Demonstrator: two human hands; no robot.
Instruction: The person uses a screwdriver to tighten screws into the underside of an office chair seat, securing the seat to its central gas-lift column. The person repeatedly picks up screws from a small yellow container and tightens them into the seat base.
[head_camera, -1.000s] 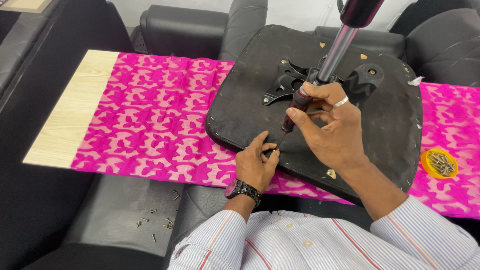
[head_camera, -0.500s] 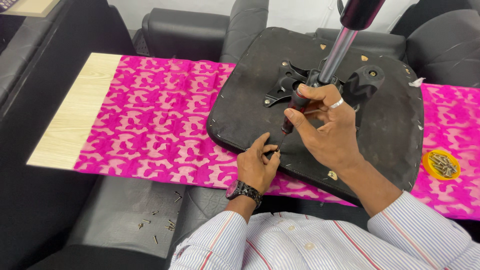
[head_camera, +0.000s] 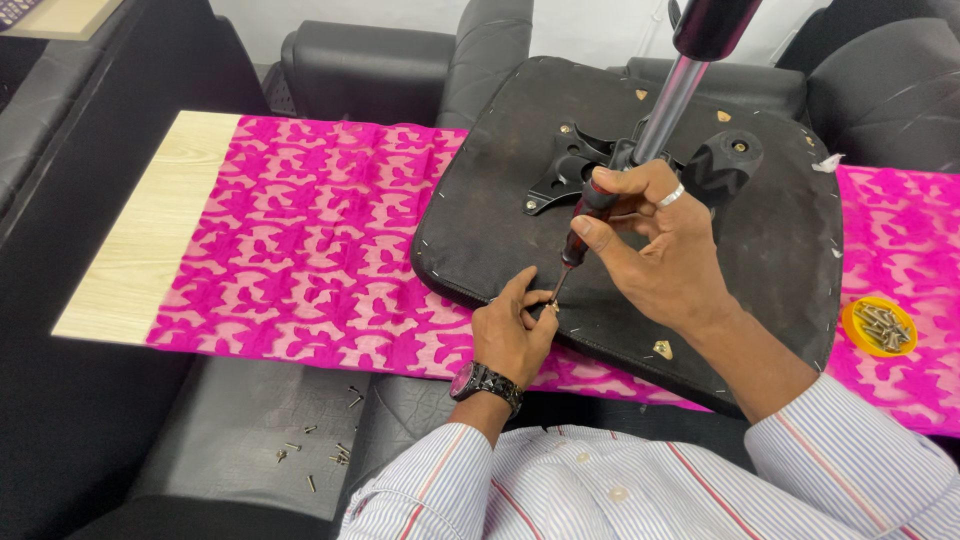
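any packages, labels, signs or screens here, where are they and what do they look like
No packages, labels, signs or screens show.
Nearest thing to a container: yellow lid, small and round, holding loose screws, on the pink patterned cloth at the right edge, beside the black seat base.

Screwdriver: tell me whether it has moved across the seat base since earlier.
No. The screwdriver stays put against the black seat base, tip near its front edge.
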